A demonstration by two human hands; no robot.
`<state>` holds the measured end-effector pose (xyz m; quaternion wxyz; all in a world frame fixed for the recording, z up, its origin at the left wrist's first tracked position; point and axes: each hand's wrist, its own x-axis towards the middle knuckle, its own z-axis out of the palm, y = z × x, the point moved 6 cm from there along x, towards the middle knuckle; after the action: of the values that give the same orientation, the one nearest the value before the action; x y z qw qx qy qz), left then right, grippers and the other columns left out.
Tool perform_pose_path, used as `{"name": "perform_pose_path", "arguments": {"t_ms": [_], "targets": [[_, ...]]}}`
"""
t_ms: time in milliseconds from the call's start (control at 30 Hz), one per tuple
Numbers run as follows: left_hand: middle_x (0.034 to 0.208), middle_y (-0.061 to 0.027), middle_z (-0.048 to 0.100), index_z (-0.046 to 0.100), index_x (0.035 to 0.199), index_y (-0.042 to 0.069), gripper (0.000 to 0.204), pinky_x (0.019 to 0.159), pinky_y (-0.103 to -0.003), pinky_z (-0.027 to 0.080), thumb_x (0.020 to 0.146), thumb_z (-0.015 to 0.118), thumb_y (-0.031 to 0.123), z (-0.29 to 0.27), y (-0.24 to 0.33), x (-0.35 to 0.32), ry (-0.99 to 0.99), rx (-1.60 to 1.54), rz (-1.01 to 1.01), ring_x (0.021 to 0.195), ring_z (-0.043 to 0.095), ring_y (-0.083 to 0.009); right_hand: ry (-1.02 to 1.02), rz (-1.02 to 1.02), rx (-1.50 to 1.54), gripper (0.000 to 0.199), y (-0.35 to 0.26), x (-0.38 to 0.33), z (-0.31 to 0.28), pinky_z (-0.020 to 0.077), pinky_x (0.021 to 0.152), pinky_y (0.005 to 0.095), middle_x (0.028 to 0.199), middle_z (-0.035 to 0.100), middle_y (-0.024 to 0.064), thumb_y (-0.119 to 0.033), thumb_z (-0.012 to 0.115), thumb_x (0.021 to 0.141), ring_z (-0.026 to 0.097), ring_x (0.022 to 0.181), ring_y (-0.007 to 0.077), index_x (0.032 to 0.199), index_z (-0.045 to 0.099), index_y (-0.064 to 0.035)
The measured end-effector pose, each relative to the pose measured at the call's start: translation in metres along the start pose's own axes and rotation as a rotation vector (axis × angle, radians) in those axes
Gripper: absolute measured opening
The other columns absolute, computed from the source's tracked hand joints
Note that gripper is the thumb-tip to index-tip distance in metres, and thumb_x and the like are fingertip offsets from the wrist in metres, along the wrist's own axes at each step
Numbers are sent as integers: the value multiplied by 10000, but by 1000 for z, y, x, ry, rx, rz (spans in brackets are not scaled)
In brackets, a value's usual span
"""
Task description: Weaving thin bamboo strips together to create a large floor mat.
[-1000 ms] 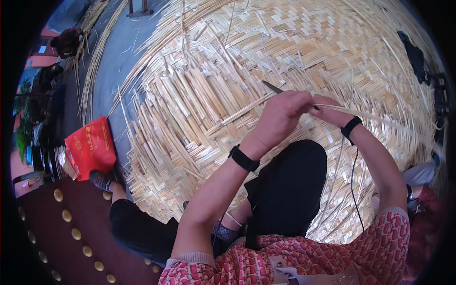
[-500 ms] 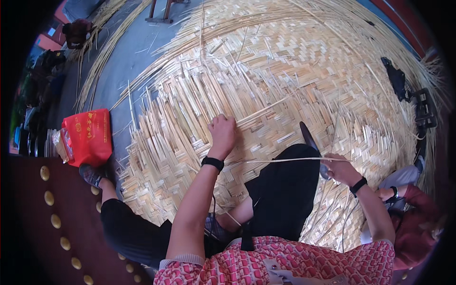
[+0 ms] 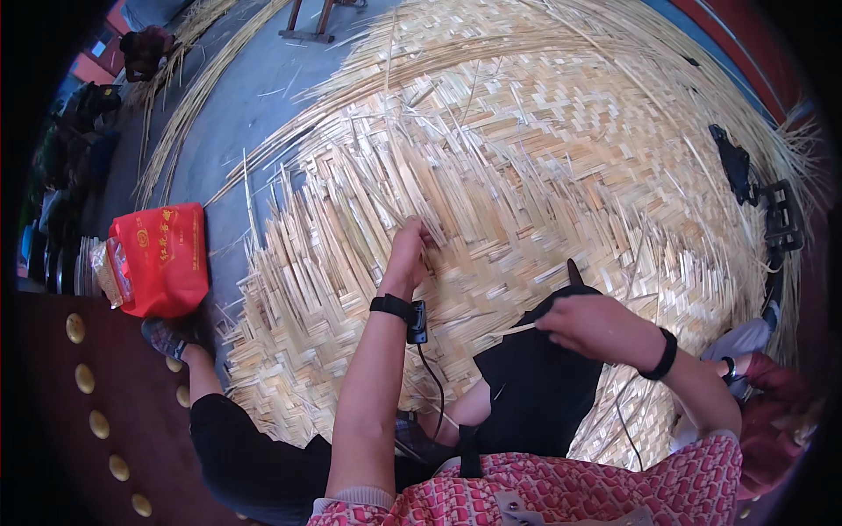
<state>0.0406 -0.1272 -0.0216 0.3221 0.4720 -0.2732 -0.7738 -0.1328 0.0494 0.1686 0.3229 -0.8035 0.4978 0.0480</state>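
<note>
A large mat woven of pale bamboo strips (image 3: 500,210) spreads in front of me, with loose strip ends standing up along its left part. My left hand (image 3: 412,250) is on the mat, its fingers closed at the edge of the upright strips and partly hidden. Over my right knee, my right hand (image 3: 601,329) grips a thin bamboo strip (image 3: 517,330), whose end points left. Just beyond that hand shows the dark tip of a pointed tool (image 3: 574,273); the rest is hidden, and whether the hand touches it I cannot tell.
A red bag (image 3: 167,259) stands at the left beside my foot. Long loose strips (image 3: 189,96) lie on the grey floor. A wooden stand (image 3: 307,35) is at the far edge. Another person (image 3: 772,412) sits close on my right; black objects (image 3: 781,215) lie at the mat's right.
My right hand has moved left, over my knee, and the strip in it has shifted left and down. My left hand has turned, staying near the same spot. The dark tool is now mostly hidden.
</note>
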Motion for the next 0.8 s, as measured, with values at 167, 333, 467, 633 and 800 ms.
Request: {"name": "perform_pose_path", "arguments": {"t_ms": [167, 333, 467, 633, 800], "targets": [[815, -61, 584, 580, 811, 45, 177, 728, -291, 424, 827, 419, 116, -30, -4, -10, 110, 120, 157, 786, 530, -151, 418, -50, 261, 306, 31, 126, -9, 490, 800, 358, 1016, 610, 126, -39, 507, 858, 614, 944, 300, 1155, 578, -73], [806, -49, 642, 671, 978, 32, 209, 669, -254, 461, 831, 550, 119, -31, 19, -46, 269, 636, 428, 735, 600, -120, 293, 67, 506, 344, 57, 214, 36, 477, 806, 386, 1041, 578, 181, -38, 544, 794, 604, 964, 278, 1124, 489, 40], [820, -42, 674, 683, 979, -11, 224, 581, -235, 470, 842, 671, 166, -40, 10, -63, 246, 282, 268, 679, 606, -108, 382, 220, 402, 341, 53, 227, 35, 502, 745, 447, 879, 630, 251, -114, 571, 772, 622, 812, 415, 1041, 502, 84], [864, -52, 678, 684, 1000, -1, 209, 649, -232, 496, 875, 658, 163, -51, 6, -75, 176, 93, 260, 742, 620, -107, 212, 304, 109, 262, 43, 250, 29, 492, 734, 443, 834, 623, 276, -132, 562, 769, 604, 844, 427, 952, 575, 55], [895, -51, 677, 679, 1019, 4, 200, 718, -243, 501, 877, 648, 141, -46, 3, -73, 130, 31, 288, 802, 621, -111, -35, 321, 1008, 161, 90, 256, 38, 483, 725, 288, 819, 622, 43, -128, 570, 814, 588, 752, 146, 953, 608, -58]]}}
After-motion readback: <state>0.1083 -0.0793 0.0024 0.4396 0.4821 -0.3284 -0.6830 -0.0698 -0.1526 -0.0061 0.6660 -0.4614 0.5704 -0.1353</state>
